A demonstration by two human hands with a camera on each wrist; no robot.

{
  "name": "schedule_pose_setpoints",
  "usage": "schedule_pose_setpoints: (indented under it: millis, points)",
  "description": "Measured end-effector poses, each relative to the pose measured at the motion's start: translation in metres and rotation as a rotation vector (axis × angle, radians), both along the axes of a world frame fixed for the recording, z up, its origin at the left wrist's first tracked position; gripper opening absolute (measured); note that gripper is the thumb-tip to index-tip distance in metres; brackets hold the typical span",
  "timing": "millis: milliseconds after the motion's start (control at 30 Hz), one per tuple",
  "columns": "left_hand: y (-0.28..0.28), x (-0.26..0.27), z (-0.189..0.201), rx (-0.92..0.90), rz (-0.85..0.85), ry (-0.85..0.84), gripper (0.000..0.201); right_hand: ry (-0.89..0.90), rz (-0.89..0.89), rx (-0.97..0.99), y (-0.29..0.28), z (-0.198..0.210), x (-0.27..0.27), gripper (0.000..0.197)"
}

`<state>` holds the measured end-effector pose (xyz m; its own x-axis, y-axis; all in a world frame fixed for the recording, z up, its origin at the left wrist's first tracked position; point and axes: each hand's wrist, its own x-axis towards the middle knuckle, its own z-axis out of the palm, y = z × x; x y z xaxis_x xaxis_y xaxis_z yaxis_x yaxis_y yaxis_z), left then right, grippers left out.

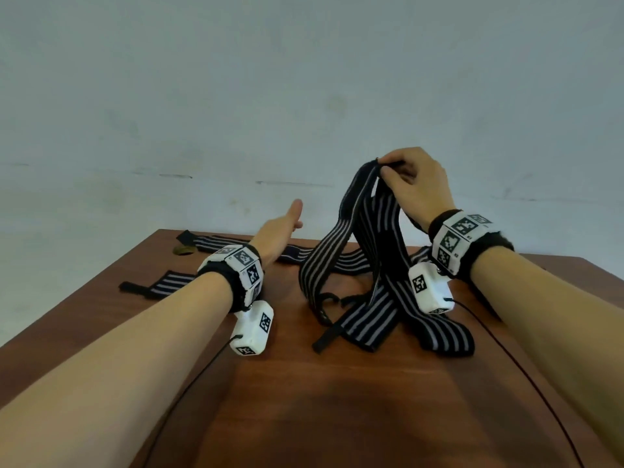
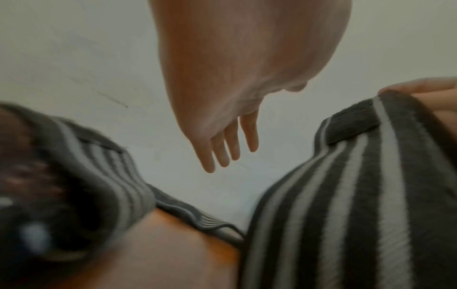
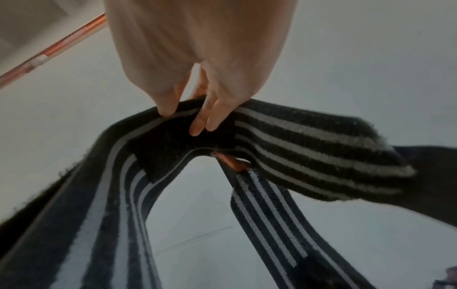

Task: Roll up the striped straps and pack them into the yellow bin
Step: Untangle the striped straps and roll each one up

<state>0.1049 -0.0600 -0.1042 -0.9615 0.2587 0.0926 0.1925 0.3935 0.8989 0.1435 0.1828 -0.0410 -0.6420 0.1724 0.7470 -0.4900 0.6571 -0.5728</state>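
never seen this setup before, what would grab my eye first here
The right hand pinches a bunch of black elastic straps with pale stripes, lifted in a peak above the reddish-brown wooden table. The left hand reaches forward, fingers straight and holding nothing. More striped straps lie flat at the table's far left.

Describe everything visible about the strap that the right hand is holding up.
The lifted strap is a long black woven band with pale lengthwise stripes and a plain black fuzzy patch near the top. The right hand pinches it at its highest point, so it drapes in a peak, both lengths hanging to the wooden table, where its lower parts lie crossed in loose folds. The left hand is apart from it.
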Motion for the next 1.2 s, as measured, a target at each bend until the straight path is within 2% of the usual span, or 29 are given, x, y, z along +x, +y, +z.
schedule_pose_setpoints:
  millis: [100,200,333,433,500,533,600,633,700,733,833,900,967,1067,1167,1200]
  points:
    - [0.026,0.004,0.011,0.222,-0.021,-0.057,0.081,-0.019,0.087,-0.062,-0.008,-0.004,0.006,0.023]
    - [0.045,0.013,0.021,0.383,-0.074,-0.164,0.082,-0.068,0.179,-0.140,-0.018,-0.010,0.021,0.004]
    - [0.051,0.021,0.030,0.431,-0.354,-0.366,0.077,-0.134,0.284,-0.218,-0.018,-0.030,0.034,0.024]
    - [0.058,0.009,0.020,0.438,-0.275,-0.359,0.056,-0.232,0.334,-0.248,-0.009,-0.046,0.034,0.031]
    - [0.060,0.001,0.009,0.488,-0.208,-0.343,0.045,-0.294,0.347,-0.457,-0.006,-0.052,0.033,0.031]
    - [0.060,-0.001,0.004,0.511,-0.205,-0.348,0.042,-0.328,0.299,-0.569,-0.006,-0.054,0.031,0.032]
    - [0.059,-0.004,-0.004,0.530,-0.218,-0.330,0.037,-0.488,0.141,-0.684,-0.002,-0.057,0.026,0.052]
    - [0.058,-0.002,-0.005,0.523,-0.239,-0.307,0.032,-0.630,0.127,-0.694,0.001,-0.057,0.023,0.065]
    - [0.058,0.002,-0.008,0.475,-0.282,-0.268,0.025,-0.911,0.281,-0.653,0.002,-0.058,0.017,0.080]
    - [0.058,0.003,-0.010,0.442,-0.299,-0.257,0.024,-0.978,0.374,-0.636,0.002,-0.059,0.014,0.075]
    - [0.055,0.006,-0.017,0.382,-0.313,-0.271,0.026,-0.934,0.486,-0.640,-0.002,-0.063,0.005,0.034]
    - [0.050,0.006,-0.019,0.376,-0.290,-0.310,0.031,-0.892,0.523,-0.626,-0.002,-0.072,-0.001,0.023]
    - [0.045,0.002,-0.023,0.342,-0.276,-0.346,0.045,-0.875,0.501,-0.519,0.000,-0.082,-0.009,0.033]
    - [0.046,-0.007,-0.031,0.274,-0.258,-0.375,0.065,-0.774,0.365,-0.343,0.003,-0.087,-0.015,0.051]
    - [0.048,-0.015,-0.039,0.371,-0.208,-0.411,0.089,-0.674,0.323,-0.316,0.007,-0.082,-0.014,0.050]
    - [0.048,-0.017,-0.040,0.427,-0.187,-0.427,0.087,-0.649,0.315,-0.311,0.007,-0.080,-0.012,0.048]
